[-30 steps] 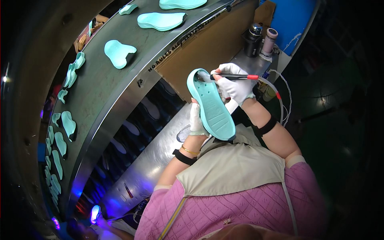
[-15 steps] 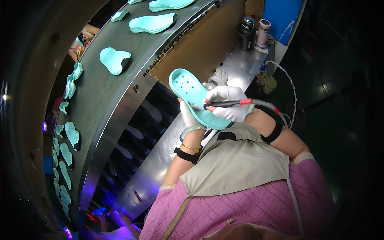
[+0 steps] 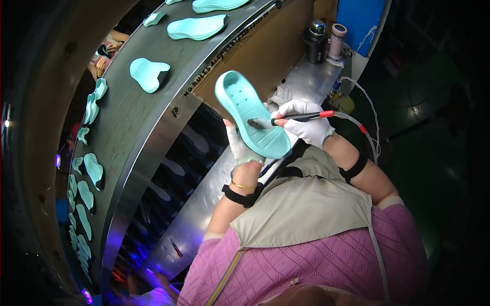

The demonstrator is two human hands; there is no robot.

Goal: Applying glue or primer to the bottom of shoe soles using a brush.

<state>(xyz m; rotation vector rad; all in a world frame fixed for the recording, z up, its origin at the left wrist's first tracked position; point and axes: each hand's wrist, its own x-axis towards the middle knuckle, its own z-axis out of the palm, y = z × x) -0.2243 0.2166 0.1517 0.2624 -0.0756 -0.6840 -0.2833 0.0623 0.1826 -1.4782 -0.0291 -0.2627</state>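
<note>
A turquoise clog-shaped shoe sole [image 3: 240, 99], with small holes at its far end and grooves nearer me, is held tilted above the bench. My left hand [image 3: 241, 146], in a white glove with bare fingertips, supports its left side and underside; some fingers are hidden behind it. My right hand [image 3: 308, 125], gloved the same way, pinches a slim black brush [image 3: 303, 117] with a red band. A pale tube runs from the brush's rear end. Its bristle tip lies against the sole's inner face near the middle.
Left of me curves a dark conveyor belt [image 3: 148, 120] bearing several turquoise soles and uppers. A cardboard sheet [image 3: 255, 61] stands beside it. On the metal bench are a black flask [image 3: 316, 43], a pink bottle [image 3: 336, 43] and white gloves [image 3: 280, 96]. Other people's hands [image 3: 100, 65] show beyond the belt.
The sole has been raised and turned slightly, its inner face now more open to view. My right hand has shifted right with the brush, and the bristle tip has come into sight.
</note>
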